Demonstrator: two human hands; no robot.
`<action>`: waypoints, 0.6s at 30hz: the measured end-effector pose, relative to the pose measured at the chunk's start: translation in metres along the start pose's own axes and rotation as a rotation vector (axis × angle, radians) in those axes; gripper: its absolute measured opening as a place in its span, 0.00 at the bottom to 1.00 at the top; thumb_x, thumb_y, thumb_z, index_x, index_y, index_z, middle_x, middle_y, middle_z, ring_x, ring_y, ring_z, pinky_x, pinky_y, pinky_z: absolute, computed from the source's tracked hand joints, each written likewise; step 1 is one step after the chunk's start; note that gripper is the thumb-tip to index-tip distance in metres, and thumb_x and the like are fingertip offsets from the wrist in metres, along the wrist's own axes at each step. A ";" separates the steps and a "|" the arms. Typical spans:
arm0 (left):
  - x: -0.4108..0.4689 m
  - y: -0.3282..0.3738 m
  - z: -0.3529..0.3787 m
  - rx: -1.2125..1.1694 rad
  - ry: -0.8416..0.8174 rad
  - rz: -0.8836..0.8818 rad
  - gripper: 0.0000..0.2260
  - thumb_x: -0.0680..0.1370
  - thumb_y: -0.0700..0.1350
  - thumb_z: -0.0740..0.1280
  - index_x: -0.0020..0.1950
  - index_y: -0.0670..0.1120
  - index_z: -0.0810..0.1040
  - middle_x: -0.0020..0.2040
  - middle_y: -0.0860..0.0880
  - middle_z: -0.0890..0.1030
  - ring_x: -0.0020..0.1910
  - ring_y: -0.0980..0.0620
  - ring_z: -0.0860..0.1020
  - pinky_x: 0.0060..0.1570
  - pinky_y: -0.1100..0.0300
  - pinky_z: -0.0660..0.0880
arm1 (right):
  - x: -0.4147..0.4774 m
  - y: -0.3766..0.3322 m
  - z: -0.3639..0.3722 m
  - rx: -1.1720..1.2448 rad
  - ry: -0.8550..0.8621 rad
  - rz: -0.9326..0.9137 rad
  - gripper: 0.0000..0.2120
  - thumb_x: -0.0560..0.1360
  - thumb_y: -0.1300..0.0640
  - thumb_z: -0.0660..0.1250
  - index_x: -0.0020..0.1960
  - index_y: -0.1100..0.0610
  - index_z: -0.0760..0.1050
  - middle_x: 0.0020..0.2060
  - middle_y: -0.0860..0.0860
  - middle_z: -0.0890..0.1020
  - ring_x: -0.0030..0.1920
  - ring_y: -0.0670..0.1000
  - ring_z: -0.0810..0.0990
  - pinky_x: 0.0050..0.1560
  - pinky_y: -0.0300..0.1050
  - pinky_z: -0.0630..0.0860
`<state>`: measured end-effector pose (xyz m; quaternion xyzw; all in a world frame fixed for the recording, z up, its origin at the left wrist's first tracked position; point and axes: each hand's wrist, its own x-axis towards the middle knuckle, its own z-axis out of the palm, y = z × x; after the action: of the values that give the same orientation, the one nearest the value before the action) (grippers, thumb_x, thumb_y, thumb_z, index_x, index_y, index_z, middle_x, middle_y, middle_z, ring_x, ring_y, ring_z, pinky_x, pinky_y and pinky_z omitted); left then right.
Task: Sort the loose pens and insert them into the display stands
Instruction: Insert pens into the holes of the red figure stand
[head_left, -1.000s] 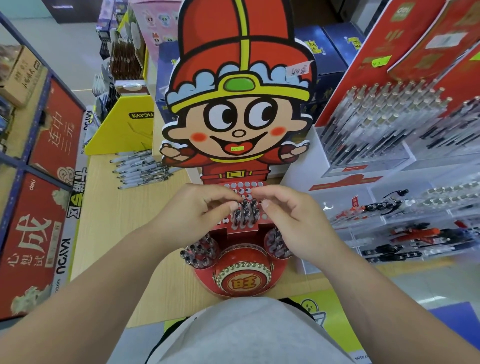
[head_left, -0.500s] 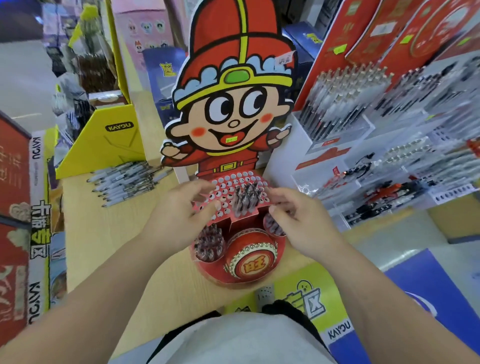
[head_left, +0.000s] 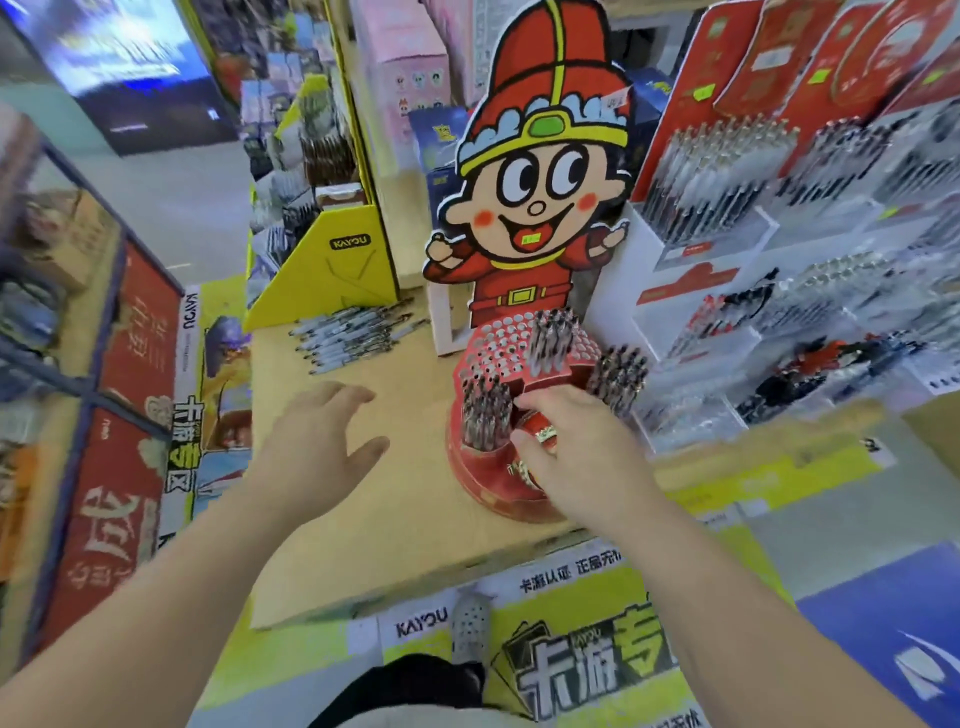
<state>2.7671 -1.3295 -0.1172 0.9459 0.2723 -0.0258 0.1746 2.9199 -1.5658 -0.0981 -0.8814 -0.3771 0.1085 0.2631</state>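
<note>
A red cartoon-figure display stand (head_left: 498, 358) sits on the wooden counter (head_left: 395, 519), with clusters of pens in its holed top and side cups. Loose grey pens (head_left: 353, 332) lie in a pile at the counter's back left. My left hand (head_left: 317, 441) hovers open above the counter, left of the stand and in front of the pile. My right hand (head_left: 576, 457) rests on the stand's round front base, fingers curled around it.
A yellow KAYOU box (head_left: 332, 270) stands behind the loose pens. White tiered racks of pens (head_left: 753, 291) fill the right. Red boxed goods line shelves (head_left: 119, 374) at left. The counter's front edge is near my body; my shoe shows on the floor below.
My left hand left the stand and moved left over the counter, fingers spread. My right hand dropped from the holed top to the stand's front base. The view swung right.
</note>
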 end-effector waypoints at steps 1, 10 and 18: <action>-0.009 -0.006 -0.001 0.030 -0.007 -0.006 0.24 0.79 0.57 0.69 0.73 0.50 0.71 0.70 0.47 0.73 0.57 0.41 0.77 0.60 0.49 0.71 | -0.003 -0.008 0.005 0.002 0.006 -0.018 0.18 0.78 0.48 0.67 0.66 0.50 0.76 0.60 0.47 0.78 0.62 0.51 0.75 0.62 0.47 0.73; -0.036 -0.042 -0.014 0.180 -0.027 0.022 0.27 0.79 0.58 0.67 0.75 0.50 0.68 0.71 0.47 0.71 0.67 0.44 0.72 0.63 0.50 0.72 | -0.029 -0.059 0.053 -0.005 -0.086 -0.039 0.20 0.78 0.46 0.67 0.67 0.51 0.75 0.61 0.49 0.78 0.61 0.53 0.75 0.61 0.49 0.73; -0.006 -0.135 -0.012 0.196 -0.078 0.107 0.28 0.79 0.61 0.66 0.76 0.52 0.66 0.73 0.49 0.69 0.71 0.44 0.68 0.69 0.48 0.68 | 0.002 -0.094 0.116 -0.030 -0.152 0.137 0.21 0.79 0.43 0.65 0.69 0.50 0.74 0.65 0.49 0.75 0.65 0.52 0.75 0.64 0.46 0.71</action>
<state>2.6909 -1.2215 -0.1480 0.9699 0.2107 -0.0797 0.0929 2.8190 -1.4655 -0.1437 -0.8981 -0.3364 0.1871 0.2127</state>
